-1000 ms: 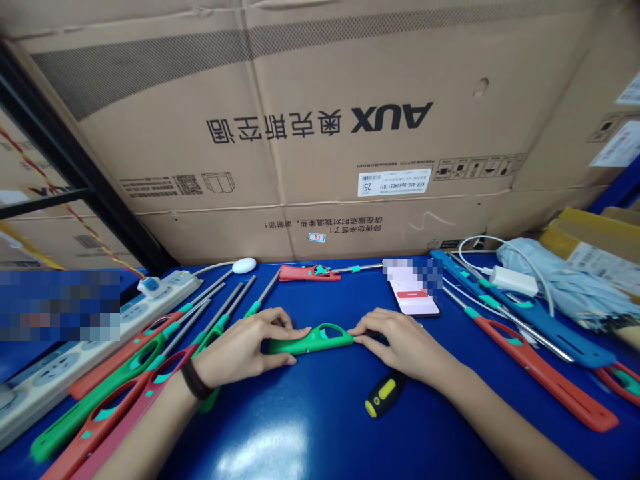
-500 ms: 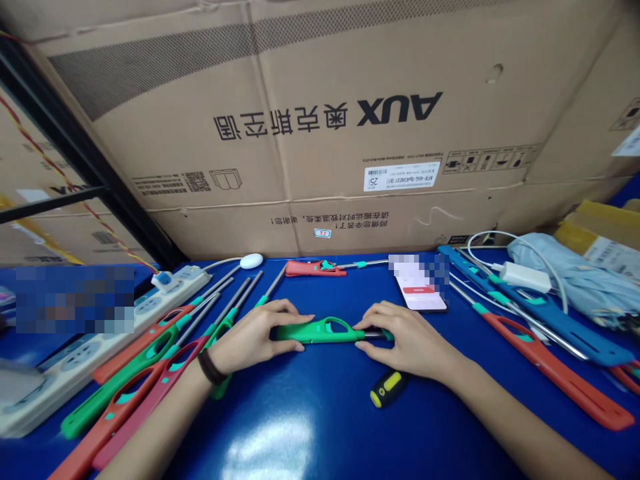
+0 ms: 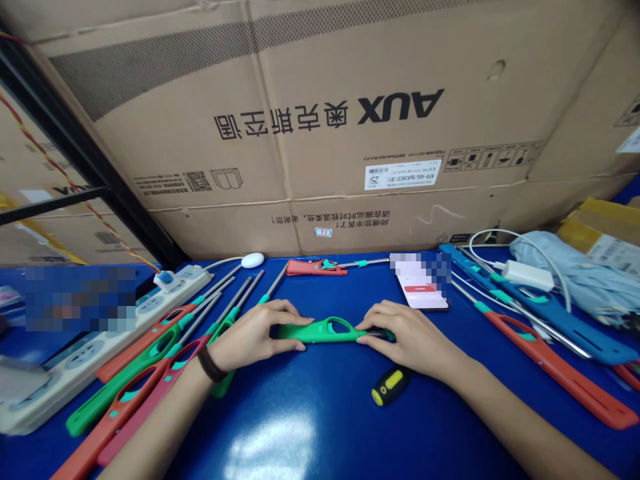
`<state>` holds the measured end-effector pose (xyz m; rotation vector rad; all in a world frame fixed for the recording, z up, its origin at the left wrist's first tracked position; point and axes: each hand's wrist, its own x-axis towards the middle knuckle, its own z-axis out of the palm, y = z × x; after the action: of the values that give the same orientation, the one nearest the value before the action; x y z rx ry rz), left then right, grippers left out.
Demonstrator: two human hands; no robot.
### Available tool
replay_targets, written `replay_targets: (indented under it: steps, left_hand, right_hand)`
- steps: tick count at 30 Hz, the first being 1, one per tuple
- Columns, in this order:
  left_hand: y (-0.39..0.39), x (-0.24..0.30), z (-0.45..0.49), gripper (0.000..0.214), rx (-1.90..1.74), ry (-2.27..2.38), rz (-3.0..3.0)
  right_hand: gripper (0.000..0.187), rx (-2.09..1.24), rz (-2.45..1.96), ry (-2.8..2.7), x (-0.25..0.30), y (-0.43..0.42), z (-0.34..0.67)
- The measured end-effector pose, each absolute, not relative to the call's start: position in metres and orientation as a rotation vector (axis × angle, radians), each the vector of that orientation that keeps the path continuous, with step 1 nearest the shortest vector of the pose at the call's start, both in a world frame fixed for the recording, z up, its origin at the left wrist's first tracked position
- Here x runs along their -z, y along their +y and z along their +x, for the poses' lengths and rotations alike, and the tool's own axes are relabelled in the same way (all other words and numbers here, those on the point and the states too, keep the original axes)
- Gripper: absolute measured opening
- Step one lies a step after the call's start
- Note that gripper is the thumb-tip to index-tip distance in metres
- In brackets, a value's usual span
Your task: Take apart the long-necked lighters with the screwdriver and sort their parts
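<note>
A green long-necked gas lighter (image 3: 320,331) with a teal trigger lies sideways before me on the blue table. My left hand (image 3: 257,337) pinches its handle end between thumb and fingers. At the other end, my right hand (image 3: 403,337) grips the lighter where the metal neck begins; the fingers cover part of that neck. Just below my right hand rests a black and yellow screwdriver (image 3: 390,387), its shaft hidden from view. Beyond the green lighter, a red lighter (image 3: 315,268) lies near the cardboard.
Several red and green lighters (image 3: 135,393) lie at the left beside a white power strip (image 3: 80,353). To the right are a phone (image 3: 423,290), a red lighter (image 3: 560,367), blue lighters (image 3: 565,317) and a white adapter (image 3: 527,275). A large cardboard box (image 3: 320,153) stands behind.
Both hands keep their hold on the green lighter, which has barely moved. The whole view has shifted very slightly.
</note>
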<state>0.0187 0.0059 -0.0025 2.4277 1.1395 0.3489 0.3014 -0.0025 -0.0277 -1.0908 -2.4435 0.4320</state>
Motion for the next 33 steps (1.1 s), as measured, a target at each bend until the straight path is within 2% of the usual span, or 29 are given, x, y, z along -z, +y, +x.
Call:
replay_targets:
  steps: [21,33]
  left_hand:
    - [0.0062,0.0027,0.0185,0.037,-0.391,1.197,2.388]
    - [0.0033,0.003,0.0185,0.039,-0.272,1.27,2.451]
  right_hand:
    - [0.016,-0.412,-1.137,-2.39,0.034,-0.0008,0.299]
    - [0.02,-0.55,-1.186,-2.36,0.0334,-0.0005,0.3021]
